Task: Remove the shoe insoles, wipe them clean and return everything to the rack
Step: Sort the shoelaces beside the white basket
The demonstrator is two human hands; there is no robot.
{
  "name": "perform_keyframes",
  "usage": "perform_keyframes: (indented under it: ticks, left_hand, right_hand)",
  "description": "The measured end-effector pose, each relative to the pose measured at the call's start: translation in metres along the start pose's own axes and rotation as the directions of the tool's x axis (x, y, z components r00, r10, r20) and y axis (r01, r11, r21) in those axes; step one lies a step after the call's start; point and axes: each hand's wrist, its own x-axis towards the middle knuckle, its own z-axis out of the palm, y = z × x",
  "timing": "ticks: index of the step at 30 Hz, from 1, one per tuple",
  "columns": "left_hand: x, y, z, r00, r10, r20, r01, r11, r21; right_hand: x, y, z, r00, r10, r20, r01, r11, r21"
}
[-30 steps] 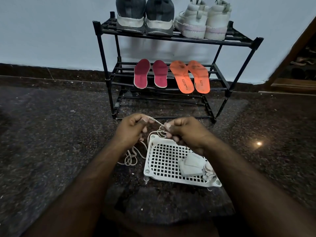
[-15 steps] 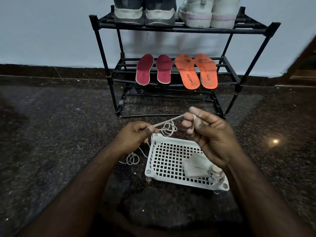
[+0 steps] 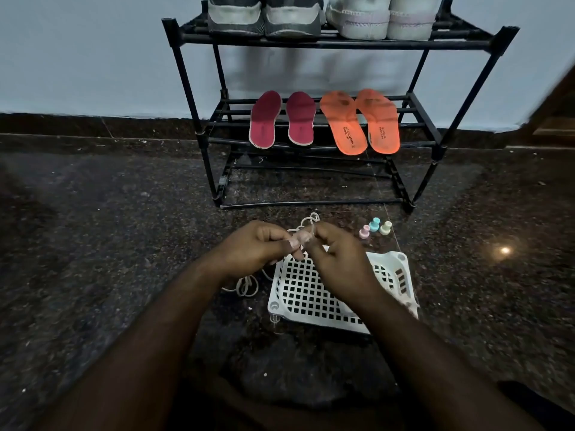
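A black shoe rack stands against the wall. Grey shoes and white shoes sit on its top shelf. Two dark red insoles and two orange insoles lie on the middle shelf. Close in front of me, my left hand and my right hand meet over the far edge of a white perforated basket. Both pinch a white shoelace, which loops above the fingers and trails down to coils on the floor left of the basket.
Three small pastel plugs, pink, blue and pale yellow, stand on the dark speckled floor between the basket and the rack. The rack's bottom shelf holds nothing. A wooden door frame shows at the right edge.
My hands, spread apart with the lace stretched between them half a second ago, have come together again. The view has moved closer to the rack, and my right arm now hides the basket's contents.
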Motion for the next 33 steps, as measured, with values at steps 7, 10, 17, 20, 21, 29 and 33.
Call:
perform_keyframes:
  ticks: [7, 10, 17, 20, 21, 29, 33]
  left_hand:
    - [-0.001, -0.001, -0.017, 0.995, -0.044, -0.090, 0.048, 0.998, 0.050]
    - [0.000, 0.002, -0.006, 1.000, -0.015, 0.017, 0.014, 0.997, 0.072]
    - [-0.006, 0.002, -0.021, 0.994, -0.076, -0.084, 0.081, 0.995, 0.058]
    - [-0.007, 0.001, -0.031, 0.989, -0.051, -0.138, 0.058, 0.997, 0.049]
    - [-0.006, 0.003, -0.028, 0.992, -0.042, -0.115, 0.047, 0.998, 0.041]
    - [-0.004, 0.007, -0.020, 0.997, -0.032, -0.067, 0.032, 0.999, -0.011]
    - [-0.009, 0.006, -0.034, 0.996, -0.066, -0.053, 0.066, 0.998, 0.011]
  right_hand:
    - [0.003, 0.008, -0.018, 0.985, 0.173, -0.004, -0.170, 0.972, 0.164]
    - [-0.001, 0.002, -0.010, 0.992, 0.105, 0.074, -0.116, 0.982, 0.151]
    - [0.001, 0.012, -0.034, 0.973, 0.221, 0.061, -0.217, 0.974, -0.072]
    - [0.000, 0.018, -0.054, 0.954, 0.286, 0.091, -0.260, 0.940, -0.222]
    - [-0.004, 0.013, -0.050, 0.948, 0.284, 0.141, -0.252, 0.945, -0.210]
    - [-0.012, -0.014, -0.015, 0.959, 0.192, 0.209, -0.200, 0.980, 0.019]
    - [-0.005, 0.005, -0.046, 0.954, 0.289, 0.077, -0.265, 0.937, -0.225]
